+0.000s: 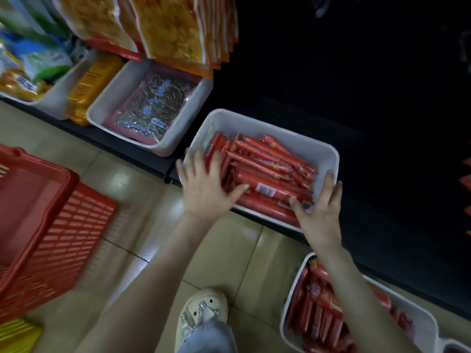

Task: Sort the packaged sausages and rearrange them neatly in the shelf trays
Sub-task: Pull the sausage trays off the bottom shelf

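A white tray (328,159) on the low shelf holds several red packaged sausages (265,166), thin ones on top and thicker ones along the near side. My left hand (207,186) lies spread over the tray's left end, fingers straight on the sausages. My right hand (319,210) reaches the tray's right near corner, its fingers straight against the rim and its thumb on a thick sausage. A second white tray (289,312) of red sausages sits at the lower right, partly hidden by my right forearm.
A red shopping basket (51,225) stands on the tiled floor at left. Another white tray (107,115) holds a seed packet (155,105). Orange snack bags (168,29) hang above. My shoe (201,314) is near the bottom. The shelf interior is dark.
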`<state>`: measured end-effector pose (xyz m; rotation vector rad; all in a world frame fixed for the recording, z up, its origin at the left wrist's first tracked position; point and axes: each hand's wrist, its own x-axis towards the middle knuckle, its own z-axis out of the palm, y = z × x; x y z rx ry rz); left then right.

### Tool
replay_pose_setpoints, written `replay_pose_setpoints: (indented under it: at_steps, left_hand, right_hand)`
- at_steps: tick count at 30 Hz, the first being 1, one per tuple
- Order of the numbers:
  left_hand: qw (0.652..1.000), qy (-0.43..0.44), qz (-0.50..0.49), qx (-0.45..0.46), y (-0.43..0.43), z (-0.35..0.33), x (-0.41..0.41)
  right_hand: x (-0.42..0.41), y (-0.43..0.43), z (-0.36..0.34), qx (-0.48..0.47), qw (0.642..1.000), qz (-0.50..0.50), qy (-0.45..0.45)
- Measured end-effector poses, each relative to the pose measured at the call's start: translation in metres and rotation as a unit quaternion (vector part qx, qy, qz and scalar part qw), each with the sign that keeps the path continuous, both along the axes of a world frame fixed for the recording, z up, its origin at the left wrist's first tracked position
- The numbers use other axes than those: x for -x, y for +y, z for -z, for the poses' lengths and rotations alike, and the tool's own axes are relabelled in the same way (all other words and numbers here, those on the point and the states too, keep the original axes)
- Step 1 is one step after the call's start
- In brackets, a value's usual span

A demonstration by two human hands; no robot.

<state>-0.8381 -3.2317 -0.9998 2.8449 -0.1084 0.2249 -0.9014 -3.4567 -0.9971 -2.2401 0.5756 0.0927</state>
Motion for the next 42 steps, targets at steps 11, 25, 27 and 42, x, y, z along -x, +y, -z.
replay_pose_setpoints:
  at_steps: [11, 25, 27, 42]
  left_hand:
    - [0.994, 0.082, -0.072, 0.018, 0.027, -0.008, 0.038]
    - [0.904, 0.237, -0.064, 0.349, 0.083, -0.006, 0.05]
    - [0.91, 0.232, -0.084, 0.335, 0.103, -0.011, 0.08]
    - [0.907, 0.335, -0.131, 0.219, 0.198, 0.036, 0.149]
  right_hand:
    - [-0.004, -0.016, -0.009, -0.03, 0.999, -0.019, 0.023]
    - [0.015, 0.006, -0.022, -0.126, 0.992, 0.017, 0.013]
    - [0.035, 0.028, -0.018, -0.116, 0.993, 0.0, 0.022]
    - [0.135, 0.125, 0.067, -0.154, 0.985, 0.019, 0.075]
